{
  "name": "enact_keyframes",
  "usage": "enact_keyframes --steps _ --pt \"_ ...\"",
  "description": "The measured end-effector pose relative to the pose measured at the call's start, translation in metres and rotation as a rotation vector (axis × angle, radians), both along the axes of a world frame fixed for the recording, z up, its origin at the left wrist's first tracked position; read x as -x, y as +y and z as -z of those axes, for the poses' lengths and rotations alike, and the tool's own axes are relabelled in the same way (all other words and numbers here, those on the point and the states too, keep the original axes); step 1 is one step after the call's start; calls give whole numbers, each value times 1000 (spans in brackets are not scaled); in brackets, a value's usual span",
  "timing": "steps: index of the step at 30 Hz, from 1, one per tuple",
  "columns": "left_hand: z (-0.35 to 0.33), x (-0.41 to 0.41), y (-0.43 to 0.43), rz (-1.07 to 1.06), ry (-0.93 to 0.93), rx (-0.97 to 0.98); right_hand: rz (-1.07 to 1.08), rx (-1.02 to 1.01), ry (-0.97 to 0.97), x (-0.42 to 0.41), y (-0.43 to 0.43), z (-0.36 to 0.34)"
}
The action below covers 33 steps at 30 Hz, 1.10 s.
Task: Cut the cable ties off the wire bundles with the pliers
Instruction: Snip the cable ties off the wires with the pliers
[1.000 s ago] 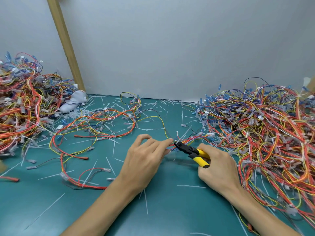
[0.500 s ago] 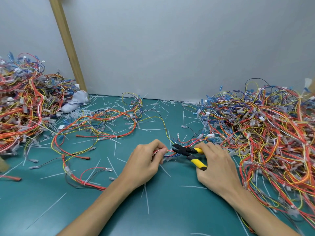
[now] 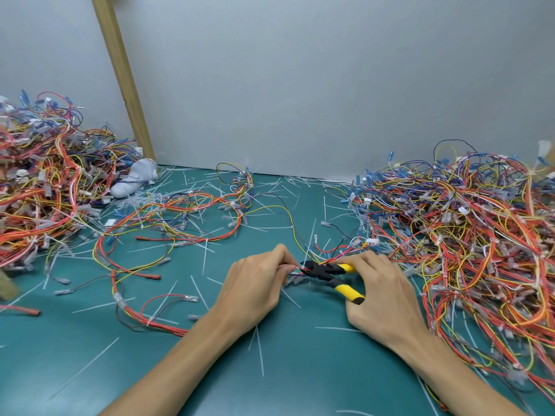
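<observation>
The green bench [image 3: 90, 370] carries everything. On my right side lies the big pile of wire bundles [image 3: 468, 235], on my left a second pile [image 3: 39, 190], and between them there is one loose harness [image 3: 192, 211] among many cut white strips [image 3: 259, 355].

The left hand [image 3: 255, 292] and the right hand [image 3: 384, 298] are close together in the middle, not touching. The left hand pinches a thin bundle [image 3: 348, 253] of red, yellow and blue wires. The right hand is closed around the yellow handles of the pliers [image 3: 326, 273]. Their black nose points left and meets the bundle just beside the left fingertips. A white tie tail [image 3: 310, 241] stands up at the nose.

I cannot tell if the blades are on the tie alone. The risk, as I judge it, is that they also catch a wire and nick its insulation, because the wires are thin and tightly packed. The bundle also runs back into the right pile, so a pull there may drag it out of the nose.
</observation>
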<state>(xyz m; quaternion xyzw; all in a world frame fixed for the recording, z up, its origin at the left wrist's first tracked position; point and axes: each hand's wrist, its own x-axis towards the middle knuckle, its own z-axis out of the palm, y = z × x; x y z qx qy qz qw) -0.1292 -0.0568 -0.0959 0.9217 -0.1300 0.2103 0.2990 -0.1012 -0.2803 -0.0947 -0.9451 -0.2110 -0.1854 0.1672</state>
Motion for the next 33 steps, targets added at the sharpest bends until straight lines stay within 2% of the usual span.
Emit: enact_keyframes --steps 4,16,23,28,33 --pt "-1 2 -1 3 -4 -71 0 -4 -19 0 0 0" --pt "-1 2 -2 24 -30 -91 -22 49 -92 1 0 -1" --pt "4 0 1 28 40 88 -9 62 2 2 -1 -3" --pt "4 -3 3 131 157 235 -19 112 -73 2 1 -3" --pt "3 -5 3 150 185 335 -16 112 -93 2 0 -2"
